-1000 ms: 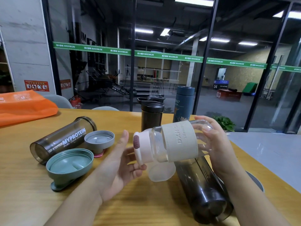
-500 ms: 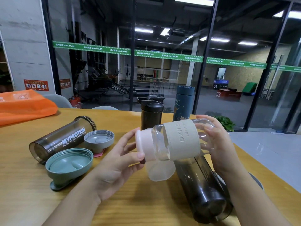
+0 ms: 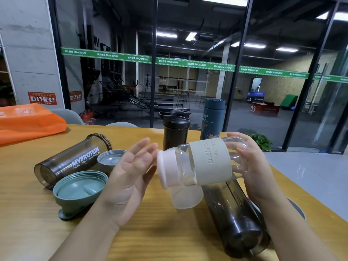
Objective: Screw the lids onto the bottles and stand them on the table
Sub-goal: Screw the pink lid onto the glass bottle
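Right, my right hand [image 3: 250, 166] grips the clear glass bottle with the beige sleeve [image 3: 203, 162] sideways above the tabletop [image 3: 169, 232]; my left hand [image 3: 130, 176] is spread open beside its pale pink lid [image 3: 166, 169]. Lid looks seated; next I'd regrip, check tightness, then stand it up.

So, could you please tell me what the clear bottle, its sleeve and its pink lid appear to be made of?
The clear bottle looks like glass or hard clear plastic: see-through and glossy; I cannot tell which. Its sleeve seems to be matte silicone or rubber, pale grey-beige with raised letters. The pink lid looks like smooth, opaque plastic with a dull sheen. The right hand holds the bottle.
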Demonstrator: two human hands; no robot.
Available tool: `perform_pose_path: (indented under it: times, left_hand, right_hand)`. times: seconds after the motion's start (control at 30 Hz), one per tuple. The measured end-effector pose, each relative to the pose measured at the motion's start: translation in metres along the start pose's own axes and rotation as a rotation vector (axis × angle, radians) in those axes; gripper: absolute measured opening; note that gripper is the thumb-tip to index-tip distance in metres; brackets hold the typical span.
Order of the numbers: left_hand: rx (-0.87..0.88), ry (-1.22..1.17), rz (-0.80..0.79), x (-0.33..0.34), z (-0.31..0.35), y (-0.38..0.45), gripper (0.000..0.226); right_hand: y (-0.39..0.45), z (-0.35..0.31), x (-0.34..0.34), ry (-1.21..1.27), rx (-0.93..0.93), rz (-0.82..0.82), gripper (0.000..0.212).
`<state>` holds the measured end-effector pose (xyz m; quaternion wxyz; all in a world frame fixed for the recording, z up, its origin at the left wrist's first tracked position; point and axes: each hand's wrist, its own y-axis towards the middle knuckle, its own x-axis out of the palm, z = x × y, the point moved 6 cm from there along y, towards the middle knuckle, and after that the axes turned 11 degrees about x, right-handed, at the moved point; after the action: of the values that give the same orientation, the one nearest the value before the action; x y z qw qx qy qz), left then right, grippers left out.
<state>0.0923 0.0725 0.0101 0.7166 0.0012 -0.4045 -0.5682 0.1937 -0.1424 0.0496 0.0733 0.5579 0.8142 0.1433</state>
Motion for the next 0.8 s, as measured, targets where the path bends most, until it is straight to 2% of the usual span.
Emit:
perform_pose_path:
  times: [0.07,0.13,0.2,0.27,0.4,0.57,0.8]
  left_hand:
    - [-0.060,0.056,0.016,0.000,-0.005,-0.001,0.105]
    - [-0.166,0.156,-0.059,0.005,-0.013,-0.005,0.110]
    - [-0.249,0.212,-0.136,0.010,-0.021,-0.010,0.102]
    - [-0.276,0.221,-0.141,0.012,-0.025,-0.014,0.093]
    - [-0.244,0.293,-0.133,0.009,-0.023,-0.014,0.101]
    - [-0.223,0.364,-0.197,0.010,-0.018,-0.013,0.080]
    - [-0.098,0.458,-0.260,0.012,-0.012,-0.013,0.085]
  right_hand:
    - [-0.001,-0.002,0.001,0.014,-0.009,-0.008,0.057]
    - [-0.002,-0.003,0.001,0.026,-0.019,-0.020,0.056]
    - [-0.004,-0.004,0.002,0.032,-0.026,-0.033,0.055]
    - [-0.004,-0.005,0.002,0.026,-0.035,-0.035,0.052]
    - [-0.003,-0.003,-0.001,0.018,-0.020,-0.017,0.035]
    - [0.000,-0.002,-0.003,0.019,0.000,0.009,0.034]
    - [0.001,0.000,-0.002,0.009,0.011,0.003,0.036]
